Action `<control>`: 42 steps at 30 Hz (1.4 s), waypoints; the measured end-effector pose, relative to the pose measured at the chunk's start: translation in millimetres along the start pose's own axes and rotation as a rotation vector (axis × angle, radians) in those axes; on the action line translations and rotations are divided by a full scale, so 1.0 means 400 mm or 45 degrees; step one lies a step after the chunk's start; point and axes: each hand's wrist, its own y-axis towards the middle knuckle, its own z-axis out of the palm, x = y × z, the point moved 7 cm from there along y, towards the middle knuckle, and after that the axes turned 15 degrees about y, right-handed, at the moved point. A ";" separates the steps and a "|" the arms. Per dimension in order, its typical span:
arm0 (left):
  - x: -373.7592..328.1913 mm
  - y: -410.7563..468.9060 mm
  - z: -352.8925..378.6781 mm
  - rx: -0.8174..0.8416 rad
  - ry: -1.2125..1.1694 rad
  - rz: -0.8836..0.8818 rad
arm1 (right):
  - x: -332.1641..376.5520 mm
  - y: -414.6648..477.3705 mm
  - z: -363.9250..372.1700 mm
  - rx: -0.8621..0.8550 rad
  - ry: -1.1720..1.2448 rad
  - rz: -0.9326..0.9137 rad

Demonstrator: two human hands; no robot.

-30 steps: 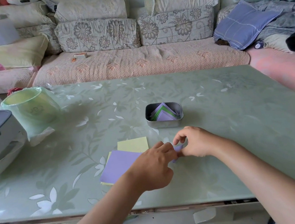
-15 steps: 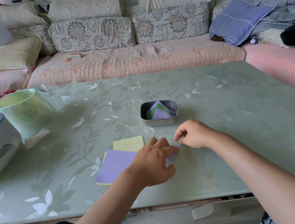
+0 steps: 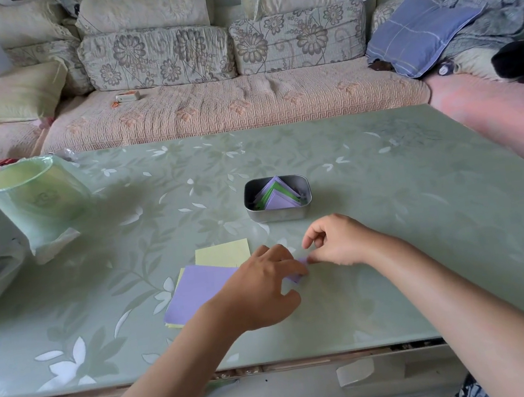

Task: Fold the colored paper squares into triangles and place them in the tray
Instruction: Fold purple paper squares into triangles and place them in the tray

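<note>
Still, I see the left hand (image 3: 264, 291) and right hand (image 3: 337, 242) pinching one purple paper (image 3: 296, 278) beside the stack (image 3: 199, 290), so its fold seems unfinished.

Soft daylight, sharp focus (edges bow outward).
</note>
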 end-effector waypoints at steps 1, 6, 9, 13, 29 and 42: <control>0.001 -0.004 -0.001 0.000 -0.016 0.002 | 0.001 0.000 0.000 -0.004 -0.009 0.000; 0.003 -0.019 -0.007 0.027 -0.067 -0.005 | 0.003 -0.003 -0.001 -0.024 -0.023 0.007; 0.004 -0.028 -0.007 0.042 -0.064 0.005 | -0.001 -0.002 -0.001 -0.039 -0.021 0.003; 0.006 -0.041 -0.008 0.052 -0.075 0.031 | -0.003 0.001 -0.003 -0.044 -0.021 0.007; 0.006 0.006 -0.028 -0.145 -0.021 -0.039 | -0.010 0.010 -0.011 -0.075 -0.058 -0.009; 0.002 0.037 -0.035 -0.264 0.012 -0.010 | 0.034 -0.042 0.022 0.143 -0.102 -0.227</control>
